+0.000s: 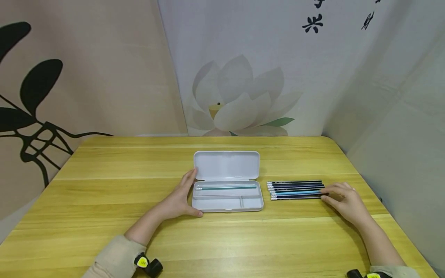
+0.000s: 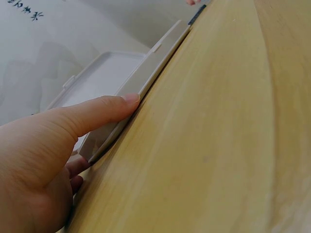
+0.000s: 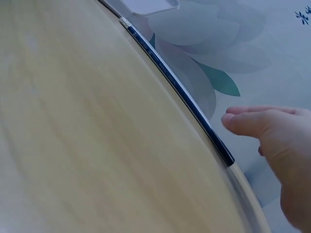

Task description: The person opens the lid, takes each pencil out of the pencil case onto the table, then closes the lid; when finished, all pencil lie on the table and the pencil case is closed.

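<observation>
A white pencil case (image 1: 217, 204) lies with its lid (image 1: 226, 166) raised at the back. One green pencil (image 1: 226, 188) rests in the long rear compartment; a smaller divided section is in front. My left hand (image 1: 179, 200) holds the case's left end, its thumb (image 2: 112, 110) against the front wall and fingers around the left side. To the right of the case, several dark pencils and a light blue pencil (image 1: 302, 192) lie in a row, white eraser ends toward the case. Over their right ends hovers my right hand (image 1: 344, 200), with thumb and fingertips close together and nothing visible between them.
A wood-grain table (image 1: 243, 247) carries the case and pencils. Behind it hangs a pale cloth (image 1: 243, 34) printed with a large flower, and another cloth (image 1: 410, 96) closes off the right side. Straps with small black devices are on both forearms.
</observation>
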Demonstrator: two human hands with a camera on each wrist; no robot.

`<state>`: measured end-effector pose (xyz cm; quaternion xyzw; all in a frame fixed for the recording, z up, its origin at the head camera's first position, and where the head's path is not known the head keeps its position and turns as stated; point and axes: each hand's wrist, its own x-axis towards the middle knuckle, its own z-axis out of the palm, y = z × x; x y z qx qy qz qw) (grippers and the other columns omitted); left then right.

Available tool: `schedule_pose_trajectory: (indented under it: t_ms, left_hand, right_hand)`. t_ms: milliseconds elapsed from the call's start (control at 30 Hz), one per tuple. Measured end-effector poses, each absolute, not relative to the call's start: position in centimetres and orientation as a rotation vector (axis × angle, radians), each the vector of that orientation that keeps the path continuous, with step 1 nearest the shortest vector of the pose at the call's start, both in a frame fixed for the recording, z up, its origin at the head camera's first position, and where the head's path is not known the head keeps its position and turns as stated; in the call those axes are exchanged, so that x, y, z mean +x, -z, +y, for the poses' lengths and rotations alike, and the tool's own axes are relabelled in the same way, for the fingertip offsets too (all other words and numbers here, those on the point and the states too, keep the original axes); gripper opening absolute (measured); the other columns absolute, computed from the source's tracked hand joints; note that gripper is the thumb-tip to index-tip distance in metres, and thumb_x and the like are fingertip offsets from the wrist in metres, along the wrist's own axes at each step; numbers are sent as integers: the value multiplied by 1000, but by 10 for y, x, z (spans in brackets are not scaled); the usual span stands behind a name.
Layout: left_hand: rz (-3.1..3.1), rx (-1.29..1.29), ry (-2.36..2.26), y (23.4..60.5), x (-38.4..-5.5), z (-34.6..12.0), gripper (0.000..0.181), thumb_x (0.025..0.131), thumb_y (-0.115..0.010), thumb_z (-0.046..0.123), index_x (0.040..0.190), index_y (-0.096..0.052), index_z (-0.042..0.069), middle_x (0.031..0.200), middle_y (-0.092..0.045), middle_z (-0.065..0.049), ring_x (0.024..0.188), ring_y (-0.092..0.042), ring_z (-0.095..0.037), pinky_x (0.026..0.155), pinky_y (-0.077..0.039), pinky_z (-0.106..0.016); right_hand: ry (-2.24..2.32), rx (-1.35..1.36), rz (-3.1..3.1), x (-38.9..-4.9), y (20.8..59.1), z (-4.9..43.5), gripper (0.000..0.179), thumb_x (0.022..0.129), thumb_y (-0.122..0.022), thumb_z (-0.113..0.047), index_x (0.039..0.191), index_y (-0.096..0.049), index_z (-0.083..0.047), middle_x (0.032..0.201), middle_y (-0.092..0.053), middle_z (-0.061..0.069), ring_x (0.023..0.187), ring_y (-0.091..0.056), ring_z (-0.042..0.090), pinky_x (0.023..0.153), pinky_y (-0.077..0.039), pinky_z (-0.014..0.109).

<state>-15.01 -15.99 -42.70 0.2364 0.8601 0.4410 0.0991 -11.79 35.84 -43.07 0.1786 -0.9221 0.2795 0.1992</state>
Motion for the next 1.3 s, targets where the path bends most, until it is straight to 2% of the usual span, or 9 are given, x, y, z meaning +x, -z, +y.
schedule_pose_trajectory:
  t_ms: [300,400,567,733,1033,1300]
  left_hand:
    - [2539,715,-1314,427,-151,-161,138,58,-92,33,154,6,15,158,3,-13,141,-8,-39,110,-16,-57]
    - [2542,713,-1306,428,-151,-161,139,58,-92,33,154,6,15,158,3,-13,141,-8,-39,110,-16,-57]
    - [2541,713,-1307,427,-151,-162,139,58,-92,33,154,6,15,158,3,-14,141,-8,-39,109,-15,-57]
    - [2550,712,-1298,428,-151,-162,139,58,-92,33,154,6,14,158,3,-14,141,-9,-40,109,-15,-57]
    - [2554,717,-1297,430,-151,-160,139,58,-92,34,154,6,14,158,2,-14,140,-8,-41,109,-15,-57]
    - [2548,721,-1310,429,-151,-160,139,58,-92,34,154,6,14,158,2,-13,141,-8,-40,109,-15,-57]
  right_hand:
    - [-885,529,-2521,-118,419,332,24,74,-79,2,96,-75,-9,98,-66,0,96,-48,4,80,-36,19]
    - [-921,561,-2504,-119,415,322,25,74,-78,3,96,-75,-8,99,-66,-1,97,-48,5,82,-35,18]
    - [-931,649,-2459,-125,412,303,27,71,-79,5,95,-75,-7,96,-67,-3,96,-50,7,83,-36,20]
    - [-965,746,-2424,-132,411,282,29,69,-79,7,95,-74,-6,94,-67,-3,91,-50,10,80,-35,26]
    - [-1015,793,-2476,-144,412,249,25,74,-79,-1,98,-75,-8,99,-67,-6,91,-50,11,77,-39,27]
    - [-1020,861,-2481,-155,413,218,26,73,-80,-1,97,-75,-8,98,-69,-1,92,-51,15,83,-35,39]
